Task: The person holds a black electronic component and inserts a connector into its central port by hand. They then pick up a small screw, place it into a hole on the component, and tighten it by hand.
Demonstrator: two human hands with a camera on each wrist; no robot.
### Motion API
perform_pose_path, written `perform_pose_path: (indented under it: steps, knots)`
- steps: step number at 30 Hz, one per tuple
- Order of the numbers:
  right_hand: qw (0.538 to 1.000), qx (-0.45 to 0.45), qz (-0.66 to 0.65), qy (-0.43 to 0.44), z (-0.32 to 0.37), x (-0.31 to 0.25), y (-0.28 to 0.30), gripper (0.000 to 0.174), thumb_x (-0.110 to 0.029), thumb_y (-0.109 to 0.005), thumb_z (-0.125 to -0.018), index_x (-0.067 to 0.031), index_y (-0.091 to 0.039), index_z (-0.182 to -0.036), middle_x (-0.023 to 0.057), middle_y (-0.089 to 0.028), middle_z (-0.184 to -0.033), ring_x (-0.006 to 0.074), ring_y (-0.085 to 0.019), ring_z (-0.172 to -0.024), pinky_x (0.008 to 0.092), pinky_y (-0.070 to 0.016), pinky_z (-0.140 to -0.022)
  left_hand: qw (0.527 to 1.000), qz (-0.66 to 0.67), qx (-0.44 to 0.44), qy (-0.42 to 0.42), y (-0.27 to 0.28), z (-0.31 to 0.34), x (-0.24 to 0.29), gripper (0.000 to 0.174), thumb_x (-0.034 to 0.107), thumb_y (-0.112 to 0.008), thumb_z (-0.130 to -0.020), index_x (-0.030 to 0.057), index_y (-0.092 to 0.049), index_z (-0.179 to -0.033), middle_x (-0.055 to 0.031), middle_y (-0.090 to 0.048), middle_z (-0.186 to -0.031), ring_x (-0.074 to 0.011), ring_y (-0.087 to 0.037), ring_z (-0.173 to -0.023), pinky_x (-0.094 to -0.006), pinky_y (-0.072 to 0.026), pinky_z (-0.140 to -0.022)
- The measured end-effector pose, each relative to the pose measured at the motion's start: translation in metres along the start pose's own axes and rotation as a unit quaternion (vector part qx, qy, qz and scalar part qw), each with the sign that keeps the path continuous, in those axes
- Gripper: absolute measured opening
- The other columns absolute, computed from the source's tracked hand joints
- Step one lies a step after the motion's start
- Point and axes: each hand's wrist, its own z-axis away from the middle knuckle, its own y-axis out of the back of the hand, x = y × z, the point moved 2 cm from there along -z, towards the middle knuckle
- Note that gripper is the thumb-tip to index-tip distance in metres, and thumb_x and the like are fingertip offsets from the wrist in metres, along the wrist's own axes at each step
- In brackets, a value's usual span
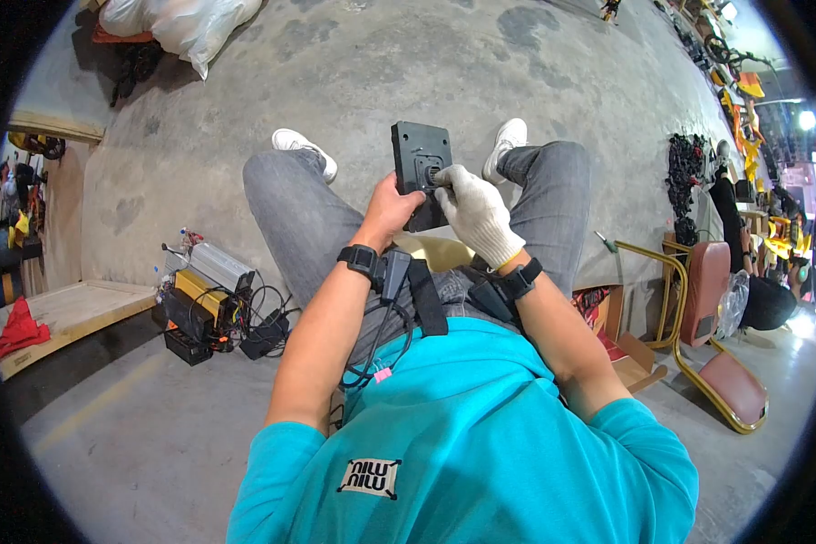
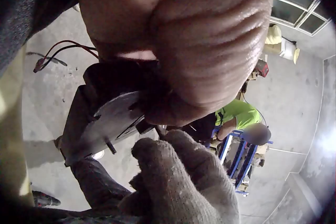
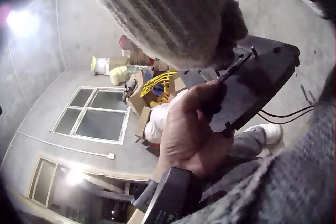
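A flat black plastic plate (image 1: 419, 138), with holes near its corners and a raised connector (image 1: 431, 172) in the middle, stands tilted above the lap. My bare left hand (image 1: 389, 208) grips its lower left side, thumb on the face with the connector. On the opposite side, my right hand (image 1: 477, 213), in a white knitted glove, has curled fingertips pinching at the connector, where they hide part of it. Small posts (image 3: 254, 51) stick out of the plate's face in the right wrist view. Red and black wires (image 2: 65, 45) show beyond the plate in the left wrist view.
Left of the legs lies a pile of electronics (image 1: 210, 295) with cables, near a low wooden platform (image 1: 82, 313). To the right are an open cardboard box (image 1: 639, 363) and a gold-framed chair (image 1: 703, 295). White bags (image 1: 181, 25) lie at the far left.
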Motion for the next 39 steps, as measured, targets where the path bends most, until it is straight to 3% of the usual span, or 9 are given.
perform_pose_path:
  steps: [6, 9, 13, 16, 21, 27, 32, 34, 39]
  knots:
    - [0.993, -0.066, 0.083, -0.050, -0.0012, 0.0013, 0.0000, 0.019, -0.018, -0.066, -0.090, -0.0036, -0.061, -0.101, 0.0172, -0.067, -0.079, 0.0355, -0.067, -0.076, 0.0412, -0.0525, -0.067, 1.000, -0.008, -0.009, 0.000, 0.0011, -0.0010, -0.0016, 0.032, 0.000, -0.063, -0.082, -0.0010, -0.060, -0.113, -0.0075, -0.067, -0.101, -0.0162, -0.064, -0.088, -0.0306, -0.0515, -0.081]
    - [1.000, -0.021, -0.006, -0.018, -0.0002, -0.0038, 0.0041, 0.019, -0.018, -0.066, -0.090, -0.0037, -0.060, -0.101, 0.0179, -0.067, -0.080, 0.0355, -0.067, -0.077, 0.0414, -0.0524, -0.067, 1.000, 0.026, -0.006, 0.004, -0.0008, -0.0007, -0.0029, 0.032, -0.001, -0.063, -0.081, -0.0013, -0.060, -0.114, -0.0079, -0.067, -0.101, -0.0162, -0.064, -0.089, -0.0308, -0.0515, -0.082]
    - [1.000, 0.021, -0.019, 0.009, 0.0007, 0.0004, 0.0016, 0.019, -0.017, -0.066, -0.090, -0.0035, -0.060, -0.101, 0.0186, -0.067, -0.082, 0.0355, -0.067, -0.078, 0.0413, -0.0525, -0.068, 1.000, 0.017, -0.006, 0.005, -0.0007, -0.0005, -0.0020, 0.033, -0.001, -0.063, -0.082, -0.0016, -0.060, -0.114, -0.0082, -0.067, -0.102, -0.0164, -0.064, -0.089, -0.0311, -0.0515, -0.082]
    - [1.000, 0.000, -0.004, 0.018, 0.0009, 0.0016, 0.0016, 0.019, -0.016, -0.065, -0.090, -0.0030, -0.059, -0.101, 0.0192, -0.067, -0.082, 0.0358, -0.067, -0.079, 0.0415, -0.0521, -0.067, 1.000, 0.002, -0.007, 0.015, -0.0002, 0.0003, -0.0004, 0.033, 0.000, -0.062, -0.082, -0.0017, -0.060, -0.115, -0.0085, -0.067, -0.102, -0.0165, -0.065, -0.089, -0.0312, -0.0516, -0.082]
    - [0.995, -0.065, 0.065, -0.042, 0.0005, 0.0058, -0.0011, 0.019, -0.016, -0.065, -0.090, -0.0024, -0.059, -0.101, 0.0193, -0.067, -0.081, 0.0364, -0.067, -0.078, 0.0426, -0.0509, -0.066, 1.000, -0.001, -0.005, -0.001, -0.0001, -0.0013, -0.0028, 0.032, 0.001, -0.063, -0.082, -0.0015, -0.060, -0.114, -0.0082, -0.067, -0.101, -0.0161, -0.064, -0.087, -0.0302, -0.0511, -0.079]
    - [0.999, 0.035, -0.018, 0.021, 0.0011, 0.0014, 0.0025, 0.019, -0.014, -0.066, -0.088, -0.0032, -0.059, -0.103, 0.0179, -0.067, -0.083, 0.0352, -0.067, -0.081, 0.0419, -0.0522, -0.070, 0.999, -0.035, 0.008, 0.015, -0.0006, -0.0017, -0.0023, 0.032, 0.001, -0.064, -0.081, -0.0007, -0.061, -0.114, -0.0079, -0.068, -0.099, -0.0166, -0.065, -0.084, -0.0304, -0.0521, -0.077]
    - [1.000, -0.008, 0.022, -0.006, 0.0030, 0.0038, 0.0014, 0.017, -0.013, -0.066, -0.088, -0.0044, -0.060, -0.102, 0.0174, -0.068, -0.084, 0.0343, -0.067, -0.081, 0.0424, -0.0525, -0.071, 1.000, -0.008, -0.004, 0.018, -0.0010, -0.0004, -0.0044, 0.033, -0.001, -0.064, -0.080, -0.0013, -0.061, -0.113, -0.0077, -0.068, -0.100, -0.0163, -0.064, -0.086, -0.0303, -0.0520, -0.078]
    - [0.993, -0.066, 0.078, -0.067, 0.0011, 0.0024, 0.0020, 0.016, -0.014, -0.065, -0.089, -0.0048, -0.060, -0.101, 0.0172, -0.068, -0.084, 0.0344, -0.067, -0.080, 0.0435, -0.0523, -0.070, 1.000, -0.020, -0.004, 0.009, -0.0004, -0.0028, -0.0070, 0.033, -0.001, -0.063, -0.081, -0.0014, -0.061, -0.114, -0.0074, -0.067, -0.101, -0.0161, -0.064, -0.086, -0.0302, -0.0517, -0.079]
    - [0.999, -0.026, 0.022, -0.031, 0.0016, 0.0001, 0.0017, 0.017, -0.015, -0.065, -0.089, -0.0047, -0.060, -0.101, 0.0183, -0.067, -0.082, 0.0350, -0.067, -0.078, 0.0440, -0.0520, -0.069, 1.000, -0.006, -0.011, 0.001, -0.0009, -0.0024, -0.0074, 0.033, -0.001, -0.063, -0.081, -0.0012, -0.061, -0.113, -0.0073, -0.068, -0.101, -0.0160, -0.064, -0.088, -0.0305, -0.0518, -0.081]
